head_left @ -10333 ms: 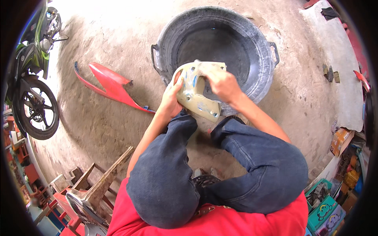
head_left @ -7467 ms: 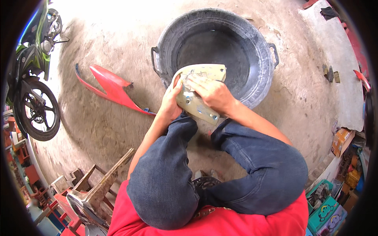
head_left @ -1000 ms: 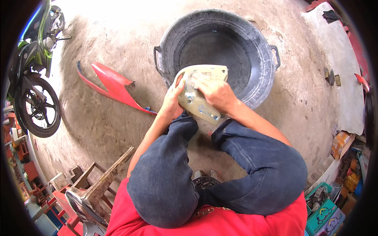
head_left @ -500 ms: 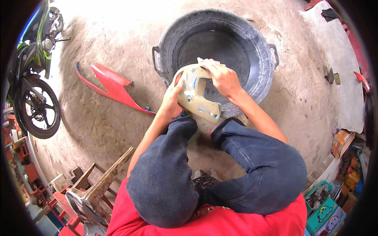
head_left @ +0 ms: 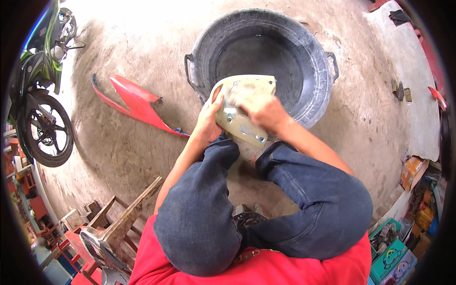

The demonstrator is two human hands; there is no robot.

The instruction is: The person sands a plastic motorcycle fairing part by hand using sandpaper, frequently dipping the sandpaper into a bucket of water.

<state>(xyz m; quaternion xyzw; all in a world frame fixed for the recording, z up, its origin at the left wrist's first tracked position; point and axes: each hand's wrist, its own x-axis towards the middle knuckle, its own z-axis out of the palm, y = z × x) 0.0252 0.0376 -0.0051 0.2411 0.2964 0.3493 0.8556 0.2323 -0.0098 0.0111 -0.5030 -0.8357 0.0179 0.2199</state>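
A beige motorcycle body panel [head_left: 240,127] with patches of blue and pale worn paint is tilted above my knees, against the near rim of a large black basin [head_left: 317,97]. My left hand [head_left: 208,122] grips its left edge, closed with the thumb on top. On the panel's inner curve lies my right hand [head_left: 267,112], its fingers bent and smeared by motion. Whether it holds anything there cannot be made out. The basin has two side handles and appears to hold some dark water.
On the floor to the left lies a red fairing piece [head_left: 135,102]. A motorcycle [head_left: 45,114] stands at the far left. Wooden stools [head_left: 111,228] are at the lower left, and boxes [head_left: 392,256] with clutter sit at the lower right.
My right hand has moved from the panel's far upper edge down and toward me, onto its inner curve. The left hand keeps its grip, and the panel stays nearly in place.
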